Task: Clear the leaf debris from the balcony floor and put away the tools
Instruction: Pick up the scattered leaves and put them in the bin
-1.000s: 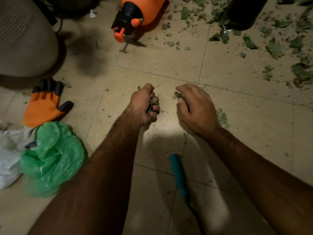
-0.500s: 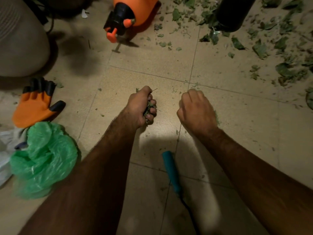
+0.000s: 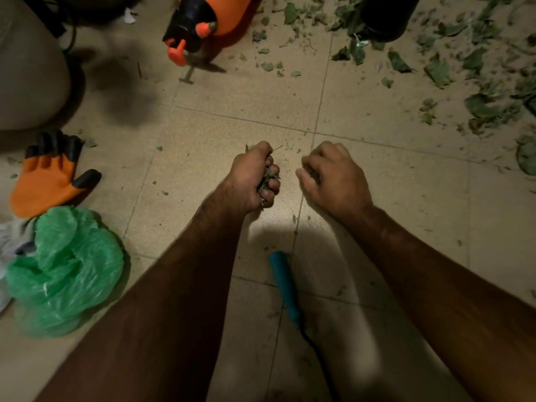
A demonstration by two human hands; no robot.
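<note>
My left hand (image 3: 252,178) is a fist around a clump of small green leaf bits (image 3: 268,179) just above the beige tiled floor (image 3: 232,105). Right beside it my right hand (image 3: 333,178) hovers with fingers curled under; whether it holds leaf bits is hidden. Loose leaf debris (image 3: 481,82) lies thick at the upper right, with a thinner scatter (image 3: 269,65) near the sprayer. A teal-handled tool (image 3: 282,281) lies on the floor between my forearms.
An orange pressure sprayer (image 3: 203,21) stands at the top. A black pot (image 3: 385,15) stands top right. An orange and black glove (image 3: 49,175) and a crumpled green plastic bag (image 3: 63,268) lie at the left, by a pale round container (image 3: 26,68).
My right hand has drawn in from the leaf bits it was scraping and curled beside the left fist. The left hand keeps its clump. The view has shifted a little.
</note>
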